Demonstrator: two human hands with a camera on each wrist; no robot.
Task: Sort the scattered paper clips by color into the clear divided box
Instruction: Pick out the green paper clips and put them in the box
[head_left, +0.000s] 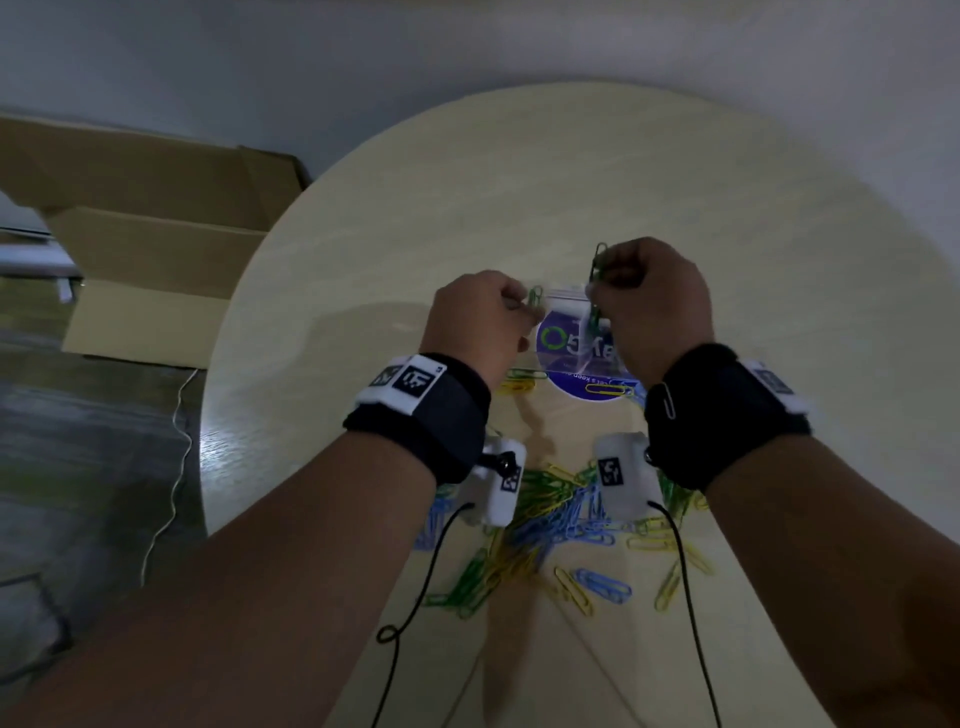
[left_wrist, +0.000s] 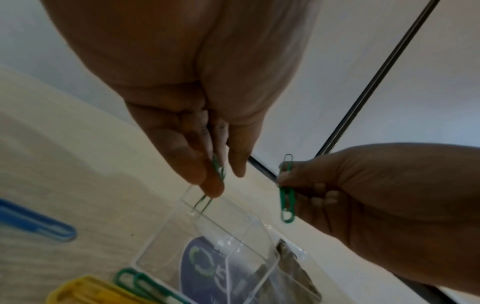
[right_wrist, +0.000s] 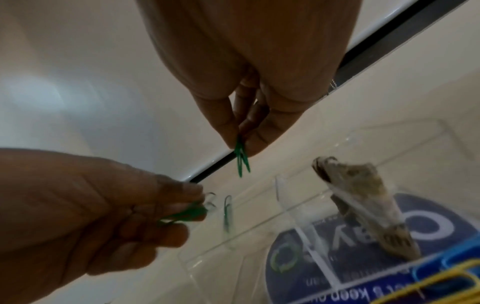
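Both hands hover over the clear divided box on the round table. My left hand pinches a green paper clip between thumb and fingers, its tip hanging over a box corner. My right hand pinches a small bunch of green clips, which point down towards the box in the right wrist view. One green clip shows by the box's far wall; I cannot tell if it lies inside. A heap of blue, yellow and green clips lies close to me.
The box stands on a round blue sticker. A crumpled greyish scrap sits in one compartment. Loose yellow and green clips lie beside the box. An open cardboard carton stands on the floor, left of the table edge.
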